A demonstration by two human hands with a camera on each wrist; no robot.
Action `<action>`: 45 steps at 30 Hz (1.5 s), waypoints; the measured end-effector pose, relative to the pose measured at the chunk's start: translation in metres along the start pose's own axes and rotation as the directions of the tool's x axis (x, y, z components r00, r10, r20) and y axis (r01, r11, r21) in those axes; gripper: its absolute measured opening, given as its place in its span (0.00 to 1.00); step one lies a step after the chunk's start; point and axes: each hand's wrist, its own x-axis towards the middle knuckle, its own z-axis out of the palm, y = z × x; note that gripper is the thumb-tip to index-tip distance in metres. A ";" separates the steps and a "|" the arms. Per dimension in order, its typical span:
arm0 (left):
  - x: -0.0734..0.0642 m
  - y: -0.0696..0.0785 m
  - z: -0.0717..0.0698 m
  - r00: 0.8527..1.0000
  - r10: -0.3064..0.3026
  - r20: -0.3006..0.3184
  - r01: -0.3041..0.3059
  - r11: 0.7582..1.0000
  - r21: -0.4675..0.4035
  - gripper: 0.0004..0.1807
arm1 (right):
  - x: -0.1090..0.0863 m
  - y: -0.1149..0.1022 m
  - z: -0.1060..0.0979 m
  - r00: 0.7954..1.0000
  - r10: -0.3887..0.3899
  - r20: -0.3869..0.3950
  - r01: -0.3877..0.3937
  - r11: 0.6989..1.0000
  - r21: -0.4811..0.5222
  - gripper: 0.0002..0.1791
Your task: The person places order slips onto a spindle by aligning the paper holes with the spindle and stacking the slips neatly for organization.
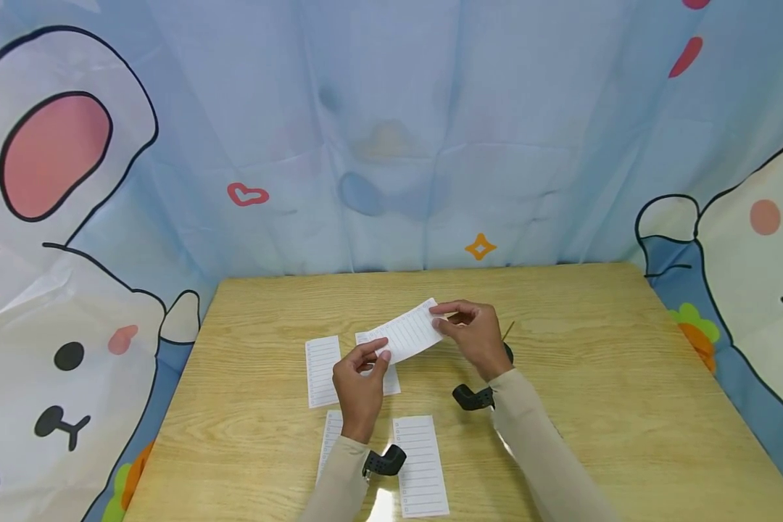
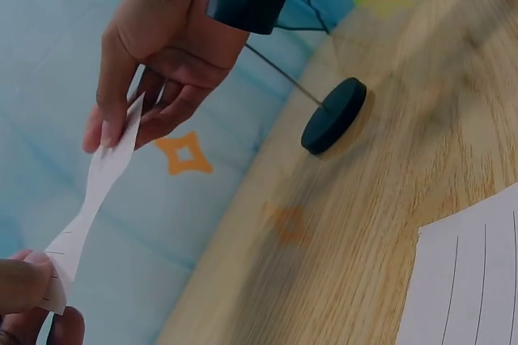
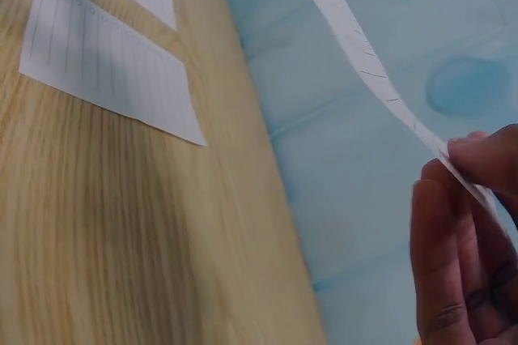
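Note:
A lined white paper slip point(image 1: 409, 333) with small checkboxes is held up above the table between both hands. My left hand point(image 1: 361, 388) pinches its lower left end between thumb and fingers. At the upper right end, my right hand point(image 1: 476, 335) pinches the slip the same way. Seen nearly edge-on in the left wrist view, the raised slip point(image 2: 89, 199) has a slight bend. Beneath it another lined sheet point(image 1: 391, 380) lies on the table, partly covered by the slip and left hand.
More lined sheets lie on the wooden table point(image 1: 626, 377): one at the left point(image 1: 322, 371), one at the front point(image 1: 421, 467), and one partly under the left forearm point(image 1: 329, 438). A dark round base point(image 2: 334, 116) with a thin rod stands beyond the right hand. A printed curtain point(image 1: 391, 145) hangs behind.

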 end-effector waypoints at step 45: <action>0.017 0.025 0.023 0.990 0.036 0.140 -0.014 0.987 -0.158 0.05 | -0.028 -0.035 -0.045 0.982 -0.097 -0.161 0.098 0.995 -0.005 0.13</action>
